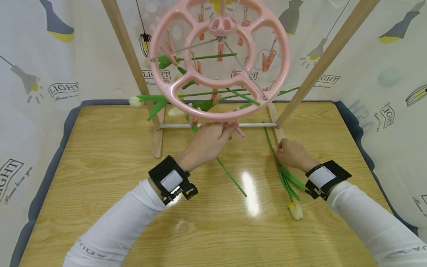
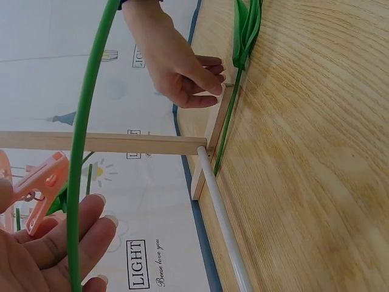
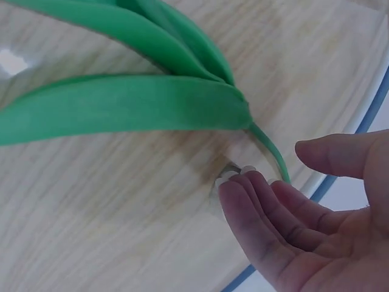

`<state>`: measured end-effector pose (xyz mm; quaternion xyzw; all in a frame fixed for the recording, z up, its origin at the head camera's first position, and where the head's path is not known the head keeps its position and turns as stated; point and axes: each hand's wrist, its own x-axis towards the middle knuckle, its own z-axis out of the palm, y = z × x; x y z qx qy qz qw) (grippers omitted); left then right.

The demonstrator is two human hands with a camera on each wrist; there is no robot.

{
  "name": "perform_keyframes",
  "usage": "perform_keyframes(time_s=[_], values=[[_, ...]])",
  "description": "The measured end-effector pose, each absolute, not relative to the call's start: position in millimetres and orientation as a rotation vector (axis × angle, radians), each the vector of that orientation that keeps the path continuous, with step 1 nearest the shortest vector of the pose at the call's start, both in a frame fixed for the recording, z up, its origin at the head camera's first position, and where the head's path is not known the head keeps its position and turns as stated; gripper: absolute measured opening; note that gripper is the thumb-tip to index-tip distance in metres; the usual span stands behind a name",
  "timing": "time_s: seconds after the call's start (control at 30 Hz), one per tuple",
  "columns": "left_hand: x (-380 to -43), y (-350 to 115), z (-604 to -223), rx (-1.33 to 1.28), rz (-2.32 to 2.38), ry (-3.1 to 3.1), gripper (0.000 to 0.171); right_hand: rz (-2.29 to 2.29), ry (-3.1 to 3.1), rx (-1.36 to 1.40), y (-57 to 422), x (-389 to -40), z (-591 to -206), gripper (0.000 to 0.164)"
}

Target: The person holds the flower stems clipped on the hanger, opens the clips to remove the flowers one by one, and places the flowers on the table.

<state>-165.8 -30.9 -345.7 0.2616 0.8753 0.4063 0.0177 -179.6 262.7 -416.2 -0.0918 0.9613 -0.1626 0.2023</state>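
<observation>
My left hand (image 1: pixel 207 142) is under the front rim of a round pink hanger (image 1: pixel 213 115), pinching a pink clothespin (image 1: pixel 239 132) between thumb and fingers. In the left wrist view a green stem (image 2: pixel 82 121) crosses in front of these fingers. My right hand (image 1: pixel 293 154) hovers by a white tulip (image 1: pixel 295 210) lying on the table. Its fingers are loosely bent around nothing, and the thumb stands apart from them in the right wrist view. Green tulip leaves (image 3: pixel 134 106) spread on the table beside these fingertips.
Several tulips hang sideways from the hanger's clips, one with a white bloom (image 1: pixel 136 101) at left. Wooden posts (image 1: pixel 320 70) and a white crossbar (image 1: pixel 176 126) frame the hanger. A patterned cloth (image 1: pixel 383 148) surrounds the wooden table (image 1: pixel 100 167).
</observation>
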Motion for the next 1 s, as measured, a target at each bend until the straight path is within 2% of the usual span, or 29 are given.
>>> perform_keyframes(time_s=[0.23,0.53,0.7,0.77,1.0], values=[[-166,-35,-347,0.786,1.283,2.746,0.032,-0.511,2.696,-0.288,261,-186,-408,0.033],[-165,-41,-348,0.711,1.077,2.854,0.048,-0.603,2.814,-0.328,257,-197,-384,0.035],[-162,-38,-349,0.683,1.05,2.892,0.037,-0.719,3.011,-0.373,253,-201,-366,0.033],[-159,-37,-349,0.712,1.023,2.954,0.042,-0.798,3.077,-0.389,250,-202,-359,0.032],[-147,-27,-353,1.066,0.5,3.456,0.022,-0.936,3.277,-0.507,243,-209,-343,0.037]])
